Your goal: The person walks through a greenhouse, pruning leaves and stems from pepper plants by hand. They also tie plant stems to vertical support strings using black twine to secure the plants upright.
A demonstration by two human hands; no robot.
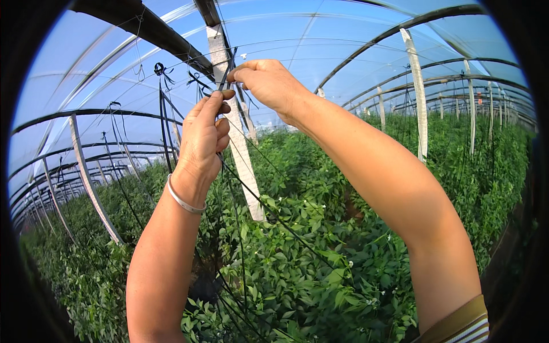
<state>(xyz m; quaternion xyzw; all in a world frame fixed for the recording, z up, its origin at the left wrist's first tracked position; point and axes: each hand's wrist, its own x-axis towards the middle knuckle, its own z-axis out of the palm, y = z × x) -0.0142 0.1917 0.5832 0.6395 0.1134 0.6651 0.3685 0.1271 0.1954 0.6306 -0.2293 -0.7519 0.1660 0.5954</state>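
Both of my hands are raised in front of a pale concrete post, at an overhead wire. My left hand (208,124), with a light bangle at its wrist, pinches black twine (223,81) between thumb and index finger. Just above and to the right, my right hand (268,85) has its thumb and fingertips closed on the same twine near the wire. Several black strands (291,231) run down from my left hand towards the plants. The exact shape of the twine between the fingers is partly hidden.
Leafy green plants (300,274) with small white flowers fill the ground ahead. The concrete post (242,163) stands right behind my hands. A dark beam (158,38) crosses overhead under plastic film. Knotted black twine (159,69) hangs at left, with more posts (416,94) at right.
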